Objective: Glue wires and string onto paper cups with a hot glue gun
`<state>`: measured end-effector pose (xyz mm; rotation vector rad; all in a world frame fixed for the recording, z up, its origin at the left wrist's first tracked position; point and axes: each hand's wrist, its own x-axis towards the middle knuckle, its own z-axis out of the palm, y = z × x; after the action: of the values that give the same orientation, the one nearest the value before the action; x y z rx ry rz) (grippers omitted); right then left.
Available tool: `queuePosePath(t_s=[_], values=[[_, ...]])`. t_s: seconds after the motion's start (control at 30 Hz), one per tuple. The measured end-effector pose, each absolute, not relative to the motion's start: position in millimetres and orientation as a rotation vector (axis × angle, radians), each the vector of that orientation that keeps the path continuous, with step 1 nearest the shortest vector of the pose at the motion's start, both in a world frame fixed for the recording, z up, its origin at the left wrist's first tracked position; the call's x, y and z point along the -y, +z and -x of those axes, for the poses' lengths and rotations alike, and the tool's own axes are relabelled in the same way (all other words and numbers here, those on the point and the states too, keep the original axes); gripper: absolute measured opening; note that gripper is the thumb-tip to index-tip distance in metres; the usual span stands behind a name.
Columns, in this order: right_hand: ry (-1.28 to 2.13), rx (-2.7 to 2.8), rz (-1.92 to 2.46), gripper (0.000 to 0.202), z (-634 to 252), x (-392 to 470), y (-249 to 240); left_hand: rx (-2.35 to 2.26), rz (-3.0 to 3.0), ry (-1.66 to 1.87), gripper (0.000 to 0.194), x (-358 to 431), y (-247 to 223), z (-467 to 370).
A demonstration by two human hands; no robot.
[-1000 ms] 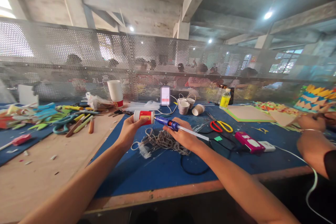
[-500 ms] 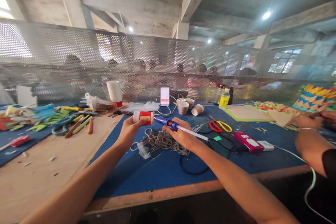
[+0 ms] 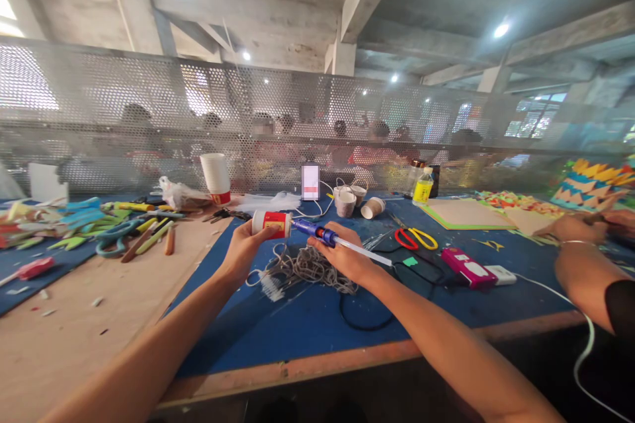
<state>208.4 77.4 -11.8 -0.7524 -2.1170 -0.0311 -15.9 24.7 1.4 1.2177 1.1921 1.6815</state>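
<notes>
My left hand [image 3: 243,250] is closed round a red and white paper cup [image 3: 278,220], tipped on its side above the table. My right hand [image 3: 344,252] grips a blue hot glue gun [image 3: 308,229] with a long whitish glue stick [image 3: 364,252] sticking out of its back. The gun's nozzle points left, at the cup's base; whether they touch I cannot tell. Below both hands lies a tangled heap of grey cord [image 3: 317,269] on the blue table mat [image 3: 238,337].
Small cord-wrapped cups [image 3: 345,201] stand behind, near a phone [image 3: 310,183]. Red and yellow scissors [image 3: 415,238] and a magenta box [image 3: 464,267] lie right. Stacked paper cups [image 3: 215,177] and blue-handled scissors [image 3: 118,238] are left. A co-worker's hands [image 3: 580,230] work at far right.
My hands, the cup and the glue gun keep nearly the same position. The whole view has shifted very slightly, and the co-worker's hands at the right have moved a little.
</notes>
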Motion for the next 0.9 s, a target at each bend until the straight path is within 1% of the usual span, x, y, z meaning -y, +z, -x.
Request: queuePosePath(t_s=[0.57, 0.77, 0.9], values=[[-0.032, 2.118, 0.793, 0.033, -209.1, -77.7, -9.6, -1.204, -1.198, 1.643, 0.042, -22.7, 4.5, 14.4], [-0.037, 2.123, 0.787, 0.032, -209.4, -77.0, -9.0, -1.210, -1.208, 1.648, 0.038, -23.3, 3.4, 15.4], [-0.028, 2.122, 0.801, 0.032, -209.9, -76.4, -8.0, -1.224, -1.209, 1.645, 0.039, -22.7, 3.6, 15.1]])
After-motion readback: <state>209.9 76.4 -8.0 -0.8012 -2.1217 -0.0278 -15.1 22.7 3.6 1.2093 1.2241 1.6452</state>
